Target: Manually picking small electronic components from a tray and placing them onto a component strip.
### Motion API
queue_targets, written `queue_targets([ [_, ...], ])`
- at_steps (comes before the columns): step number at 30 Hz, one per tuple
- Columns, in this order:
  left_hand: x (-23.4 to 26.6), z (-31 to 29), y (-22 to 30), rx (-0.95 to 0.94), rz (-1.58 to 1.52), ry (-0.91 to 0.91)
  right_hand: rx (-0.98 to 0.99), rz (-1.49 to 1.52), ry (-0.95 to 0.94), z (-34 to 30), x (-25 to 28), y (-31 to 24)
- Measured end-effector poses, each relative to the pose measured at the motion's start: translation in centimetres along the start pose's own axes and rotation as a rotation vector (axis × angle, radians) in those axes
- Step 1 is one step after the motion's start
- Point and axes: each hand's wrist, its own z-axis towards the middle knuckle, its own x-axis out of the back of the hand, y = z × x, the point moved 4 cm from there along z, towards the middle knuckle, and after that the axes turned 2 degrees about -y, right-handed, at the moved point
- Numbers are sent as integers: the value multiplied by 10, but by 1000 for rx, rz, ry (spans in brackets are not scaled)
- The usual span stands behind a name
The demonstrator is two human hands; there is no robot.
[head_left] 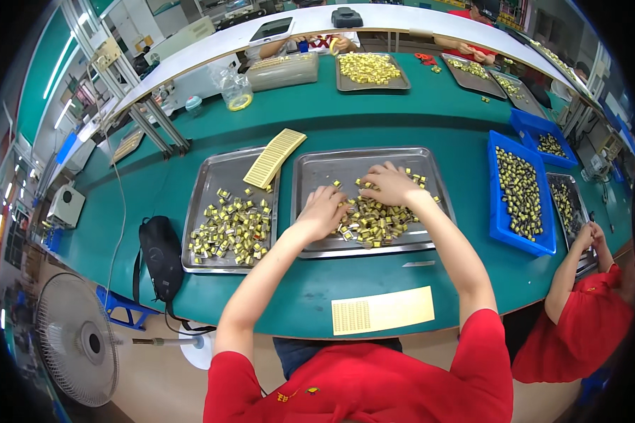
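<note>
Left hand (322, 211) and right hand (389, 186), apart, touch yellow blocks (377, 220); can't tell if gripping. The surface (309, 295) has room by its front edge, beside a card (407, 307).

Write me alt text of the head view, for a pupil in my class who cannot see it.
A person's left hand and right hand are at a heap of small yellow-and-black parts in a metal tray on a green workbench. A second tray of parts lies to the left, a yellow card over its far right corner; a blue bin of parts stands right.
</note>
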Motion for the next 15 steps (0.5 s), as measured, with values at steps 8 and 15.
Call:
queue_targets([
  [8, 1, -42, 13, 56, -56, 130, 95, -15, 217, -65, -7, -37],
  [15, -11, -51, 4, -12, -155, 207, -240, 624, 279, -87, 3, -64],
])
